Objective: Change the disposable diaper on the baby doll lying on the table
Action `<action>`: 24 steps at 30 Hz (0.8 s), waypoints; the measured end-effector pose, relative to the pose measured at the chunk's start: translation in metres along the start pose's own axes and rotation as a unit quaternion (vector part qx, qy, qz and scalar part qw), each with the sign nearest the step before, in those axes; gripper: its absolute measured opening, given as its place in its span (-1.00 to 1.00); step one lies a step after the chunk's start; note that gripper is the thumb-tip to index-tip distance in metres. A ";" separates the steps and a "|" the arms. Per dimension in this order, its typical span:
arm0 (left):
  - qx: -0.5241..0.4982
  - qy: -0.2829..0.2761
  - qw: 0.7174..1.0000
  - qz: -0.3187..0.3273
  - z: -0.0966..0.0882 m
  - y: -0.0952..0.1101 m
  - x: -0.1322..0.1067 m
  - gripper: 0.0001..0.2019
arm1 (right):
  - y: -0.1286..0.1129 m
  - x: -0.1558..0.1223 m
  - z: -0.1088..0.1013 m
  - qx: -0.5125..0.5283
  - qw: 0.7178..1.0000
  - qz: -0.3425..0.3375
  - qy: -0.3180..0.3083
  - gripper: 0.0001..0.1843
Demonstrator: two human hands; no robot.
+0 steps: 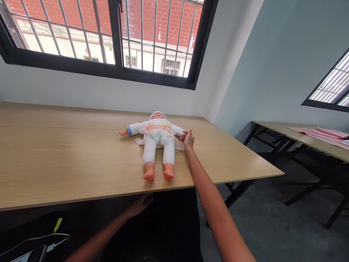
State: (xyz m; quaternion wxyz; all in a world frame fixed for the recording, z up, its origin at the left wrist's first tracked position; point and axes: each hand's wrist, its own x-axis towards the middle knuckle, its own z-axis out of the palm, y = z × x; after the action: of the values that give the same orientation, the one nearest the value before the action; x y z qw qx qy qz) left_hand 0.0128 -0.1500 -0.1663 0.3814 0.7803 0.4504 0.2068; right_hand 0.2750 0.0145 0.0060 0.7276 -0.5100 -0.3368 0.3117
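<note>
A baby doll (158,136) in white clothes and a white cap lies on its back on the wooden table (81,160), bare feet toward me. An orange-and-yellow print crosses its middle, and it seems to wear a diaper. Its arms are spread, one with a blue cuff (129,130). My right hand (188,140) is closed at the end of the other arm, its fingers curled around the doll's hand, which they mostly hide. Below the table edge, in shadow over my dark-clothed lap, rests my left hand (143,203); its fingers are hard to make out.
A barred window (117,69) is set in the wall behind the table. At the right, another table (278,128) carries pink sheets (321,134), with dark legs below. A cable (40,237) and a yellow tag (57,225) lie at lower left.
</note>
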 end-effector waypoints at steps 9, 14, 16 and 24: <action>0.144 -0.072 0.982 0.097 0.010 0.038 -0.021 -0.79 | 0.003 -0.002 -0.001 -0.026 1.000 0.003 -0.011 -0.55; 0.165 -0.039 0.983 0.076 0.041 0.060 0.029 -0.69 | 0.007 -0.002 -0.003 -0.034 0.999 0.009 -0.009 -0.54; 0.161 -0.029 0.985 0.062 0.041 0.057 0.030 -0.66 | 0.008 -0.001 -0.003 -0.033 0.999 0.012 -0.007 -0.54; 0.086 -0.046 0.995 -0.038 -0.002 0.000 -0.067 -0.53 | 0.009 0.001 0.000 -0.025 1.000 0.015 -0.004 -0.56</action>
State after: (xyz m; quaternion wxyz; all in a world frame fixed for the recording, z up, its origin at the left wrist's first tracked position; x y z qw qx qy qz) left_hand -0.0228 -0.2073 -0.1634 0.3409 0.8013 0.4775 0.1165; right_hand 0.2745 0.0182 -0.0025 0.7083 -0.5318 -0.3401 0.3158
